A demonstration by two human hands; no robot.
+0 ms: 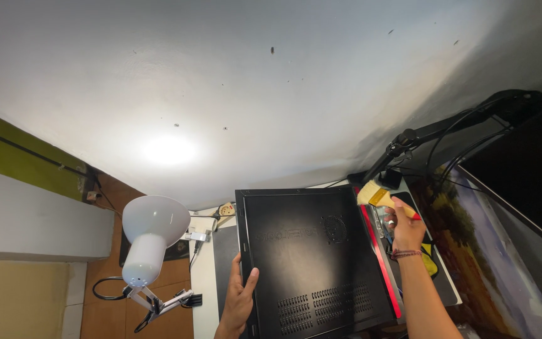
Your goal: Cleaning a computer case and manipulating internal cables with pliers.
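— Where were your hands when the camera caught this?

— My left hand (238, 300) was clamped on the left edge of the black computer case (312, 257), which lay on its side on the white worktop (203, 285). My right hand (404, 227) was closed round the handle of a small paintbrush (381, 198), bristles pale, ferrule yellow, held just above the case's right edge by its red trim strip (379, 251).

— And what lay about the case?

— To its left, a white clamp lamp (148, 242) shone at the wall; behind the case's upper left corner sat a power strip (226, 209). To the case's right a monitor (503, 251) showed a landscape picture, with a black monitor arm (446, 129) and cables rising above it.

— How far along was the brushing?

— By my reckoning, early or midway. The side panel was on and looked fairly clean, and the brush was working only the right edge. Whether dust remained in the lower vents I could not tell.
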